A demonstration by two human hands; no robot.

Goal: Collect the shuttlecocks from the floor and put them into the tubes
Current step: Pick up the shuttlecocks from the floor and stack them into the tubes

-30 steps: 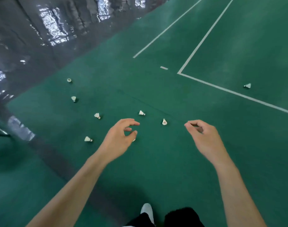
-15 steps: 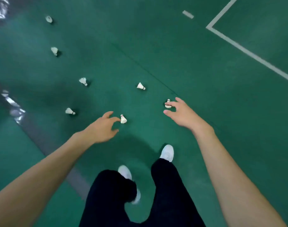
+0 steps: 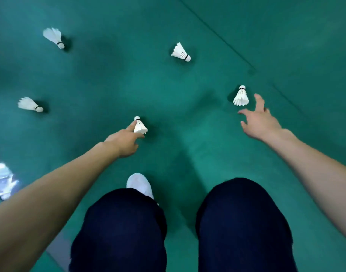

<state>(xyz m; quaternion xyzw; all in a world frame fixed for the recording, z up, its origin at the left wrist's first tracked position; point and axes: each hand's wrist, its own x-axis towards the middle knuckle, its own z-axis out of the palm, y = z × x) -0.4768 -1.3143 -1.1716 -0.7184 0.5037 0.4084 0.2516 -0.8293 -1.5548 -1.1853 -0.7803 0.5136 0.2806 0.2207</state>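
Several white feather shuttlecocks lie on the green court floor [image 3: 188, 20]. My left hand [image 3: 125, 142] reaches down to the nearest shuttlecock [image 3: 140, 127], which stands cork up; index finger and thumb pinch its skirt from either side. My right hand [image 3: 260, 122] hovers with fingers spread just short of a second upright shuttlecock [image 3: 241, 97] and does not touch it. Three more lie on their sides: a far-left shuttlecock [image 3: 53, 37], a left shuttlecock [image 3: 29, 104] and a far-middle shuttlecock [image 3: 180, 53]. No tube is in view.
My knees in dark trousers [image 3: 241, 222] fill the bottom of the view, with a white shoe [image 3: 139, 184] between them. A shiny strip [image 3: 1, 180] lies at the left edge. A dark seam [image 3: 217, 34] crosses the floor at the upper right.
I have crouched lower, so the floor and shuttlecocks look much closer. My left hand has closed in on the nearest shuttlecock; my right hand has spread open beside the other.
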